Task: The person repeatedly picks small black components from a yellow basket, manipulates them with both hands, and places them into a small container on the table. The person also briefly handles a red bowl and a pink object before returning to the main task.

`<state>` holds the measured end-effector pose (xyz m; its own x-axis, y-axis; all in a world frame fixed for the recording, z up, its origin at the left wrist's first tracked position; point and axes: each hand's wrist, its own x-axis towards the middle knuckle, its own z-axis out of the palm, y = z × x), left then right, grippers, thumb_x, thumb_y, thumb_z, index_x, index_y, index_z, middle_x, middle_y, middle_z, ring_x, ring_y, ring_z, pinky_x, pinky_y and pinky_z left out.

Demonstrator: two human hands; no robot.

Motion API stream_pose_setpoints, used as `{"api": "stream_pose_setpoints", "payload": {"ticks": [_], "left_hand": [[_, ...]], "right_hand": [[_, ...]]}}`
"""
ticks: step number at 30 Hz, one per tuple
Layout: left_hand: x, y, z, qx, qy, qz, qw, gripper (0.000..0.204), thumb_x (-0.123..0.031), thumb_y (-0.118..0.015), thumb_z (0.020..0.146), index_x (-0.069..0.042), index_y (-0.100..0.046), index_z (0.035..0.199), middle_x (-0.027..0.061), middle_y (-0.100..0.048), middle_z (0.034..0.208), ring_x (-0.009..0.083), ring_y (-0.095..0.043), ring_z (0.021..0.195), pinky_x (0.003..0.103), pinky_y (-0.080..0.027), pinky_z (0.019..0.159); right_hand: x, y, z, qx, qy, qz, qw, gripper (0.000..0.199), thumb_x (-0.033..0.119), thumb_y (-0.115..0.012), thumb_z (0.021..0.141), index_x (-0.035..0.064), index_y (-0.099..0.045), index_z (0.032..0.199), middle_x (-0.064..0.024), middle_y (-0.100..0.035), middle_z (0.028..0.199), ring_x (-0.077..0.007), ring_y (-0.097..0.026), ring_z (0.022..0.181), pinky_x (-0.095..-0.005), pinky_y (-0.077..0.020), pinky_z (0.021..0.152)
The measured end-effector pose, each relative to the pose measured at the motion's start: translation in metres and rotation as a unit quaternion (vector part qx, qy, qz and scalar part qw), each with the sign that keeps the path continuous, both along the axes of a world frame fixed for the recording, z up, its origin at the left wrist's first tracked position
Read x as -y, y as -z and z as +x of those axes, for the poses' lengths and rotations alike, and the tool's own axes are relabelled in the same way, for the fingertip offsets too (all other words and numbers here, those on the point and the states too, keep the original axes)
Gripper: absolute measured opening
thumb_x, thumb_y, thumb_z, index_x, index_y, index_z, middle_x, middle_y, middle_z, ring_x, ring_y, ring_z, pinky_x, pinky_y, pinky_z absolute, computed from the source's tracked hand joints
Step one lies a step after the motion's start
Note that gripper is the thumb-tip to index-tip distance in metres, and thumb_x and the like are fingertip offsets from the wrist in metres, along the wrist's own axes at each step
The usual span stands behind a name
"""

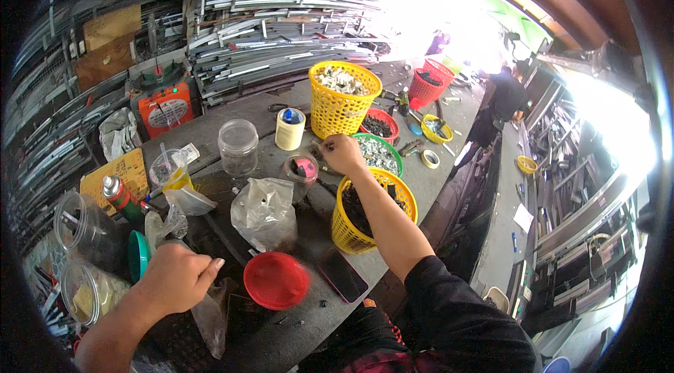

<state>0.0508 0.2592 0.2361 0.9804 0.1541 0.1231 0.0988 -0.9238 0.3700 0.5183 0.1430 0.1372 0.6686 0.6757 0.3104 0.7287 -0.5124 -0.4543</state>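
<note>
I see my left hand [175,276] at about seven o'clock, resting on the dark desk [295,334] with its fingers [209,269] curled loosely over a crumpled clear plastic bag [210,320]; whether they actually pinch the bag I cannot tell. Just to its three o'clock lies a red round lid [275,279], and beyond that a dark phone [342,276] flat on the desk. My right hand [342,154] reaches out near the centre, fingers bunched and clenched on something too small to make out, hovering beside a green-rimmed bowl of metal bits [379,154]. At its five o'clock, under my forearm, stands a yellow basket [349,232] of dark parts. At eleven o'clock of that hand sit a cream tape roll [289,129] and a clear jar [238,146]; a taller yellow basket [342,107] stands at twelve.
</note>
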Motion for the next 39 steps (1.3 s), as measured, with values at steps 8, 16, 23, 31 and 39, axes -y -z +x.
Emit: {"api": "stream_pose_setpoints", "payload": {"ticks": [8,16,23,31,39], "left_hand": [[0.025,0.002,0.015,0.023,0.007,-0.010,1.000,0.043,-0.024,-0.064,0.102,-0.002,-0.061,0.064,0.0211,-0.059,0.059,0.0445,-0.061,0.057,0.051,-0.049,0.055],[0.066,-0.005,0.014,0.023,0.062,0.029,0.997,0.041,-0.026,-0.064,0.102,-0.004,-0.063,0.067,0.0189,-0.063,0.061,0.0417,-0.065,0.057,0.051,-0.052,0.056],[0.084,-0.025,-0.011,0.009,0.086,0.063,0.994,0.042,-0.029,-0.064,0.102,-0.006,-0.063,0.067,0.0150,-0.065,0.061,0.0375,-0.066,0.056,0.047,-0.054,0.054],[0.078,-0.020,-0.012,0.068,0.136,0.060,0.987,0.042,-0.028,-0.064,0.102,-0.007,-0.062,0.066,0.0148,-0.063,0.059,0.0376,-0.066,0.056,0.049,-0.054,0.055],[0.083,-0.016,-0.021,0.123,0.174,0.083,0.973,0.043,-0.030,-0.065,0.101,-0.007,-0.065,0.065,0.0152,-0.063,0.054,0.0362,-0.067,0.052,0.047,-0.056,0.051]], "right_hand": [[-0.004,0.002,-0.004,0.021,0.025,0.031,0.999,0.031,0.033,-0.065,0.096,0.0055,-0.079,0.101,-0.0263,-0.074,0.096,-0.0460,-0.071,0.093,-0.0533,-0.0574,0.087],[0.002,-0.006,-0.014,0.007,-0.005,0.045,0.999,0.025,0.027,-0.067,0.093,0.0101,-0.080,0.106,-0.0248,-0.075,0.097,-0.0440,-0.072,0.094,-0.0523,-0.0575,0.088],[0.001,-0.012,-0.019,0.030,-0.024,0.019,0.999,0.027,0.027,-0.072,0.091,0.0137,-0.080,0.113,-0.0215,-0.076,0.099,-0.0423,-0.073,0.095,-0.0499,-0.0579,0.088],[-0.005,-0.001,-0.010,0.085,-0.023,0.030,0.996,0.025,0.031,-0.077,0.088,0.0124,-0.081,0.104,-0.0203,-0.076,0.090,-0.0397,-0.075,0.085,-0.0472,-0.0600,0.080],[-0.009,0.003,-0.003,0.107,-0.035,0.033,0.993,0.024,0.030,-0.079,0.087,0.0108,-0.082,0.101,-0.0191,-0.077,0.088,-0.0353,-0.076,0.084,-0.0451,-0.0609,0.080]]}}
